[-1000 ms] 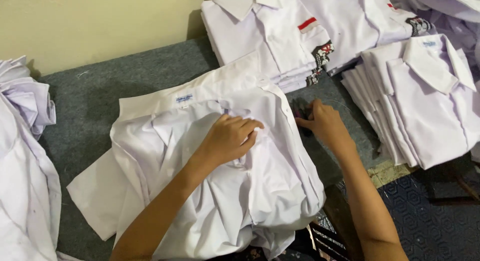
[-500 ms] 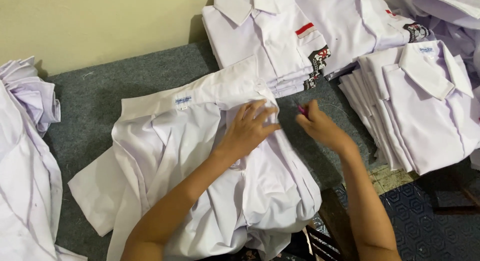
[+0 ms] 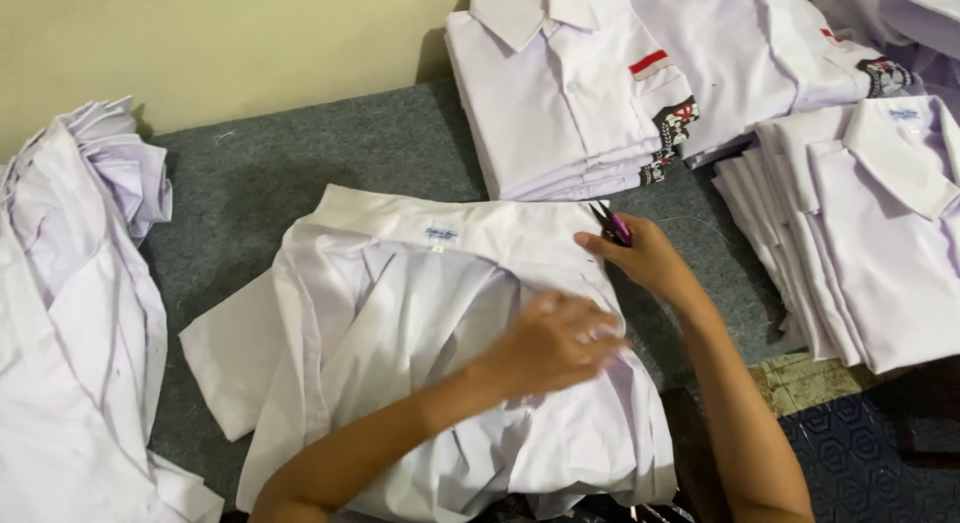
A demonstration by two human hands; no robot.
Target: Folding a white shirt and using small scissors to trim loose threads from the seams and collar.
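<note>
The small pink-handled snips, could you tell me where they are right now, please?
In the head view, the snips are in the right hand, at the white shirt's right collar end, just below the folded stack.

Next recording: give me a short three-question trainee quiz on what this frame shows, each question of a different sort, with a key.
1. True or false: the left hand lies flat on the white shirt spread on the grey mat.
2. What does the right hand hold? A) a pen B) small thread snips with a pink handle C) a needle
3. Fill in: the folded shirt stack behind the snips has a red and ____ patch on its pocket.

Key: 1 true; 2 B; 3 white.
</note>
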